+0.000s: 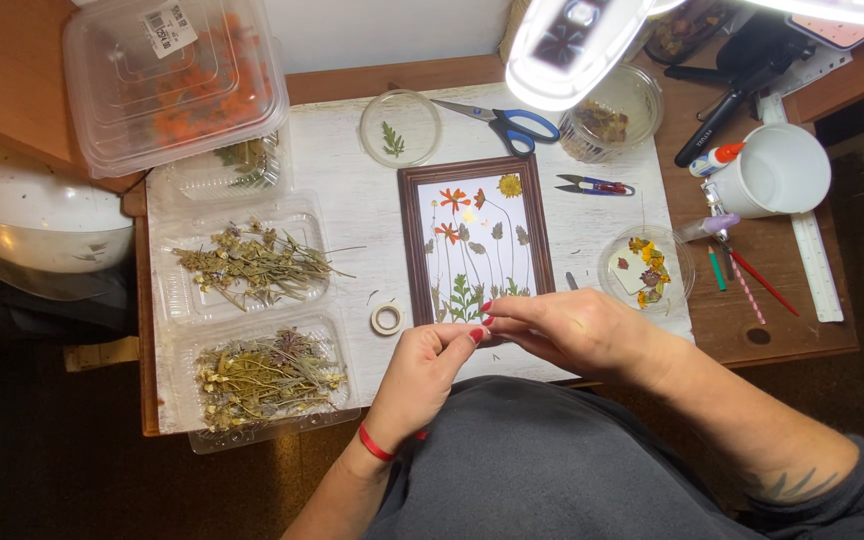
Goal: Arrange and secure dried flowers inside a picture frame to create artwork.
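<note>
blue-handled scissors, white mug, tape roll, ruler

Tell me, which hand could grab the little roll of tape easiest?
Probably the left hand. The tape roll lies just to its left on the white table, near its knuckles. The right hand sits farther away and would have to cross over the left.

Taking the brown picture frame as my mark: far up-left of it I see a clear plastic clamshell box, orange inside, with a small white label on its lid. Left of it lie three clear open trays of dried plants.
</note>
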